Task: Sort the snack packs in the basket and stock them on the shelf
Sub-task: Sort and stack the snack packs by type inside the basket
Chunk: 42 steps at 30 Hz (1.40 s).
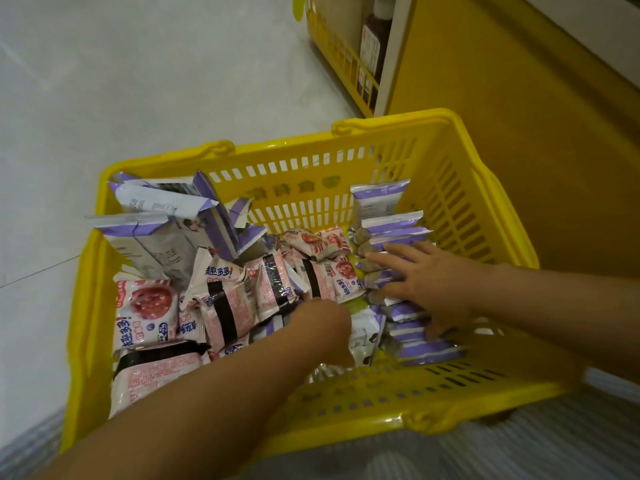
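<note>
Left hand (322, 325) buried among pink packs (149, 306) — its grip hidden, cannot tell, right hand (426, 282) flat on purple packs (391, 223) — grip apart, yellow basket (450, 188)

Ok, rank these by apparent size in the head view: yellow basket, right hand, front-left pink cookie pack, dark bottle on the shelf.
1. yellow basket
2. right hand
3. pink cookie pack and dark bottle: about alike; bottle is farther and partly hidden, so unranked.
</note>
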Each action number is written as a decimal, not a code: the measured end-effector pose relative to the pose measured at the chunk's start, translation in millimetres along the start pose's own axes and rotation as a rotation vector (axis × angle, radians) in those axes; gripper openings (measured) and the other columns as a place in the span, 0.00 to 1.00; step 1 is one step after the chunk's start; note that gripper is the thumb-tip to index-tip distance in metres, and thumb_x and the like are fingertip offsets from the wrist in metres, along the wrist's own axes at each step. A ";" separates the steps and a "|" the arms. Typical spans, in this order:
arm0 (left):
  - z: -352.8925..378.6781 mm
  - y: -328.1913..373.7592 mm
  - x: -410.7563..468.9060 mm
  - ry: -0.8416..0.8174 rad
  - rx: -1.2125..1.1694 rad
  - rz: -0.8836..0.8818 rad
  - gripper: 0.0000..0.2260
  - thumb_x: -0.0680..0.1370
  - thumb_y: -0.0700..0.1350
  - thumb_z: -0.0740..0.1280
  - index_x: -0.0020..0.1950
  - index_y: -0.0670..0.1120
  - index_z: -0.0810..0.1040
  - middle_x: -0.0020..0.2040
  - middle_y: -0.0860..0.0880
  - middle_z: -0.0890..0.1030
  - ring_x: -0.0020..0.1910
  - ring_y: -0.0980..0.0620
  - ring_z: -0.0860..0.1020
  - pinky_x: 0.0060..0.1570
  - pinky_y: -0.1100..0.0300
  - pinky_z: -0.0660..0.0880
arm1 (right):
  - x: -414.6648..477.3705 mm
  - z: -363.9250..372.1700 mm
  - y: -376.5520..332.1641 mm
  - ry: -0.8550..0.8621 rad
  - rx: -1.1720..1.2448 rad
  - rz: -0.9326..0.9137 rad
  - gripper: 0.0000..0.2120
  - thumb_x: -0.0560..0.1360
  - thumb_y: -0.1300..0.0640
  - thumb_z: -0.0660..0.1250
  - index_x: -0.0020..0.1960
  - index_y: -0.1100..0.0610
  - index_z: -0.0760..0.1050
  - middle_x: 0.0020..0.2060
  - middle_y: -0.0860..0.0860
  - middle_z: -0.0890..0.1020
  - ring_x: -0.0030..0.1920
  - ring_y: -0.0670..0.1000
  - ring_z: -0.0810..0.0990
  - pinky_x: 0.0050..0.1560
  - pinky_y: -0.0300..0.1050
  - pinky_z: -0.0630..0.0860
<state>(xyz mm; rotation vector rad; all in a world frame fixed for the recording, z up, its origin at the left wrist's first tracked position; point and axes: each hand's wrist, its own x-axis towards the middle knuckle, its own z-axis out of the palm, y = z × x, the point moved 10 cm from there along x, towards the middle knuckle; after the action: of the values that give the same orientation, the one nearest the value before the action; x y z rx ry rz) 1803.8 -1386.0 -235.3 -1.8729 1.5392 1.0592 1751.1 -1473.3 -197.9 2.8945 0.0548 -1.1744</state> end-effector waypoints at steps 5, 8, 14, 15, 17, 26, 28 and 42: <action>-26.4 -11.9 -17.2 -0.017 -0.161 -0.040 0.26 0.75 0.56 0.70 0.66 0.42 0.70 0.59 0.44 0.75 0.52 0.47 0.75 0.44 0.58 0.74 | -1.6 -5.7 3.2 -0.009 0.082 -0.039 0.44 0.64 0.35 0.73 0.74 0.42 0.57 0.77 0.46 0.38 0.76 0.56 0.44 0.72 0.62 0.53; -51.8 -20.8 -32.6 -0.066 -0.112 -0.037 0.26 0.76 0.60 0.66 0.65 0.41 0.72 0.54 0.46 0.76 0.46 0.49 0.73 0.33 0.62 0.68 | -1.1 -19.0 8.3 -0.011 0.250 -0.027 0.36 0.67 0.40 0.74 0.71 0.43 0.65 0.77 0.45 0.46 0.75 0.55 0.57 0.67 0.56 0.67; -112.8 -53.5 -65.1 0.023 -0.160 -0.092 0.23 0.74 0.64 0.65 0.60 0.49 0.76 0.50 0.51 0.80 0.46 0.53 0.79 0.45 0.57 0.77 | -16.3 -74.0 62.0 0.434 0.601 0.274 0.10 0.75 0.62 0.64 0.54 0.55 0.78 0.55 0.55 0.80 0.53 0.53 0.79 0.50 0.47 0.75; -126.0 -60.1 -69.6 0.075 -0.211 -0.100 0.21 0.74 0.64 0.66 0.59 0.51 0.76 0.50 0.52 0.81 0.46 0.53 0.80 0.48 0.56 0.78 | -26.1 -84.8 79.5 0.577 0.679 0.381 0.10 0.75 0.63 0.62 0.53 0.55 0.78 0.51 0.55 0.82 0.47 0.52 0.79 0.45 0.45 0.74; -151.7 -69.9 -72.6 0.241 -0.386 -0.082 0.18 0.72 0.64 0.67 0.56 0.55 0.75 0.49 0.54 0.81 0.46 0.54 0.80 0.48 0.55 0.77 | -46.1 -103.5 104.7 0.833 0.815 0.500 0.11 0.77 0.65 0.59 0.52 0.57 0.78 0.47 0.54 0.82 0.42 0.52 0.77 0.42 0.42 0.69; -123.4 5.2 1.3 0.590 -1.434 0.109 0.22 0.82 0.51 0.59 0.75 0.50 0.59 0.67 0.45 0.72 0.62 0.45 0.74 0.63 0.45 0.71 | -65.0 -111.8 108.9 1.084 0.831 0.496 0.11 0.78 0.66 0.59 0.56 0.61 0.77 0.51 0.55 0.77 0.52 0.52 0.75 0.51 0.36 0.63; -119.1 18.9 14.9 0.593 -1.189 0.065 0.28 0.83 0.50 0.56 0.79 0.46 0.47 0.76 0.43 0.57 0.73 0.42 0.59 0.72 0.43 0.59 | -50.2 -98.5 98.6 0.960 0.785 0.445 0.13 0.78 0.65 0.59 0.61 0.61 0.76 0.56 0.57 0.76 0.58 0.54 0.74 0.57 0.38 0.63; -142.7 -11.4 -21.8 0.456 -0.669 0.213 0.21 0.82 0.50 0.59 0.75 0.48 0.63 0.72 0.45 0.68 0.62 0.46 0.75 0.47 0.64 0.72 | -16.9 -87.4 69.7 0.493 0.338 0.315 0.29 0.78 0.56 0.63 0.77 0.51 0.56 0.77 0.53 0.55 0.76 0.54 0.52 0.74 0.50 0.55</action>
<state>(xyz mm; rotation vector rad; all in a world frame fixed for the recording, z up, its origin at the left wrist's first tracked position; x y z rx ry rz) 1849.9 -1481.0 -136.3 -2.5839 1.8100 1.4459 1802.6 -1540.9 -123.3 3.2366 -0.6238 -0.4412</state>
